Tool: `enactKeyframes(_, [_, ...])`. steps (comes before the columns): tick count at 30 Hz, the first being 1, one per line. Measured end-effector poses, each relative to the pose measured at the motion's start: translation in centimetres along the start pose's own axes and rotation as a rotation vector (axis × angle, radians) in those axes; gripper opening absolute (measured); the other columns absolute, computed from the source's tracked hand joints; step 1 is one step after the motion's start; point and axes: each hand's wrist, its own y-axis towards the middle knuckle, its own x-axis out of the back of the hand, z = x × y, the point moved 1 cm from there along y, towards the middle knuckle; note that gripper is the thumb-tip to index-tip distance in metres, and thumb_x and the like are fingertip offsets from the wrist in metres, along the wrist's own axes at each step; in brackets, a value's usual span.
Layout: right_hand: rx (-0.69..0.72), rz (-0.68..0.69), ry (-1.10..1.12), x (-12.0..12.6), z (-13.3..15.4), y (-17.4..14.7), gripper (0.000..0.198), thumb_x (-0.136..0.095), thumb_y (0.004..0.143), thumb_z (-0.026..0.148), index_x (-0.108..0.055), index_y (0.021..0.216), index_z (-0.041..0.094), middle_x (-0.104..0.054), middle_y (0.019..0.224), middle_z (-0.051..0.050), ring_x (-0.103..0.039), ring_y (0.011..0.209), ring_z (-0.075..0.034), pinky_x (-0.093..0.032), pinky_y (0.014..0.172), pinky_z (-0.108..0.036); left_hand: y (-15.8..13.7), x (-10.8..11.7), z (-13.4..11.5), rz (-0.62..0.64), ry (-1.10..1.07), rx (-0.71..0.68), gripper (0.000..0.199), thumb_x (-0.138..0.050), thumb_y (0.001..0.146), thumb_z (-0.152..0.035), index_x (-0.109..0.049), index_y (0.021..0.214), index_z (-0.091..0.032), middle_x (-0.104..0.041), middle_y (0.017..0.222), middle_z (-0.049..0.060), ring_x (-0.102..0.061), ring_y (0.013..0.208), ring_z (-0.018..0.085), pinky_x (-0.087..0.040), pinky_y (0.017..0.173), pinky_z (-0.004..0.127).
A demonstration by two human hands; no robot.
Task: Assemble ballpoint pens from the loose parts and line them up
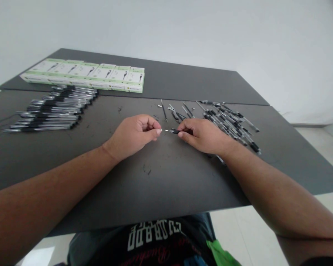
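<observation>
My right hand (204,135) pinches a pen (174,130) by its black grip, with the bare metal point aimed left. Just across from that point, my left hand (135,135) holds a tiny pale piece (161,130) between thumb and forefinger; its kind is too small to make out. A narrow gap separates the two. Pliers (175,113) lie beyond my right hand, beside a loose refill (164,111). Part of a pile of black and clear pens (233,123) is hidden behind my right hand and forearm.
Many pens lie side by side in a stack (57,107) at the left. Behind them stands a row of white and green boxes (83,75). Thin dark scraps (147,170) dot the grey table (166,199). A wall rises behind the table.
</observation>
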Motion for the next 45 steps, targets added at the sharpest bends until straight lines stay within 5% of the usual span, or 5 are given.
enactKeyframes(35, [0.068,0.133,-0.052,-1.0,2.2,-0.5,0.023,-0.054,0.104,0.028,-0.074,0.111,0.019,-0.079,0.103,-0.009,-0.071,0.094,-0.024,-0.047,0.084,-0.033,-0.9,-0.8,-0.9,0.095,0.252,-0.228,0.007,-0.068,0.088,-0.027,-0.072,0.086,-0.021,-0.076,0.080,0.000,-0.070,0.073,0.016,-0.052,0.071,0.029])
enactKeyframes(45, [0.045,0.087,-0.007,-0.7,2.2,-0.7,0.014,-0.067,0.095,0.028,-0.068,0.108,0.021,-0.076,0.093,-0.004,-0.067,0.082,-0.019,-0.043,0.074,-0.029,-0.7,-0.8,0.3,0.151,0.099,-0.232,0.033,-0.071,0.089,-0.037,-0.070,0.117,-0.020,-0.081,0.101,0.004,-0.076,0.091,0.019,-0.059,0.085,0.033])
